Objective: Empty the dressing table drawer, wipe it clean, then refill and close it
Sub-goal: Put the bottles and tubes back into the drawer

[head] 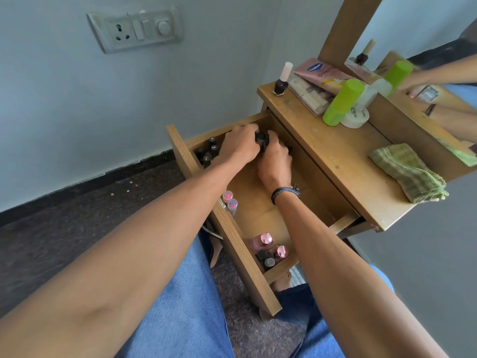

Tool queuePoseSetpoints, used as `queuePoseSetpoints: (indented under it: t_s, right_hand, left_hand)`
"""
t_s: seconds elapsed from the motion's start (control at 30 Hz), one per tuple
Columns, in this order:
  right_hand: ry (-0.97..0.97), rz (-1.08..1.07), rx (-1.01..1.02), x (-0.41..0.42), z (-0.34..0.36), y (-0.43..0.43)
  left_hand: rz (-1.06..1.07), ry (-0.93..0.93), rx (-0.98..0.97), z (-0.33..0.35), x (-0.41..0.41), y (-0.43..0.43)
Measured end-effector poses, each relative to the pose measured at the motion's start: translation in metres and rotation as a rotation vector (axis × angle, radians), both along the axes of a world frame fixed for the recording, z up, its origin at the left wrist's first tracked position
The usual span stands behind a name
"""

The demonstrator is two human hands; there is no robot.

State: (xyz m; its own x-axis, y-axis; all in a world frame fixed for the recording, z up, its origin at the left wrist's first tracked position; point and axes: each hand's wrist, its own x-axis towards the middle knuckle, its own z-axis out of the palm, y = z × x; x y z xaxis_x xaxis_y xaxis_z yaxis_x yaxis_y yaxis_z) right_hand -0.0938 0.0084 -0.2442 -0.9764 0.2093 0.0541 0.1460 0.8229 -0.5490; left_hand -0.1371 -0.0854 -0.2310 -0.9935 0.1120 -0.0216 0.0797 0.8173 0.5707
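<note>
The dressing-table surface (335, 156) has its drawer (258, 213) pulled out below it, and a folded green cloth (407, 173) lies on top. My left grip (241, 144) and right grip (275, 161) both curl round small dark bottles (261, 137) at the drawer's far end. I judge emptying is under way. Next I lift these onto the surface, then fetch the pink-capped bottles (268, 245).

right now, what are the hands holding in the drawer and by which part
The left hand and right hand both curl round small black-capped bottles at the drawer's far end, seemingly by the caps; the fingers hide the exact hold.
</note>
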Motion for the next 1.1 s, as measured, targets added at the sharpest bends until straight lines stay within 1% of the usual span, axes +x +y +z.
queuePoseSetpoints:
  t_s: [0.13,0.4,0.53,0.77,0.93,1.1]
  right_hand:
    - [0.016,-0.01,-0.022,0.003,-0.002,-0.001]
    - [0.087,-0.011,0.12,0.01,0.002,-0.002]
    - [0.14,-0.026,0.15,0.018,0.0,-0.004]
    - [0.118,-0.051,0.21,0.03,0.001,0.005]
    - [0.119,0.033,0.243,0.035,-0.005,0.014]
    - [0.046,0.129,0.288,0.034,-0.014,0.013]
  left_hand:
    - [0.035,0.024,0.015,-0.001,0.0,0.005]
    - [0.06,0.025,0.023,-0.003,-0.003,0.002]
    - [0.066,0.015,0.025,-0.004,-0.002,0.001]
    - [0.082,-0.016,-0.021,-0.003,-0.002,-0.002]
    - [0.092,-0.021,-0.038,-0.003,-0.001,-0.001]
    - [0.097,-0.054,-0.019,-0.004,-0.003,0.0]
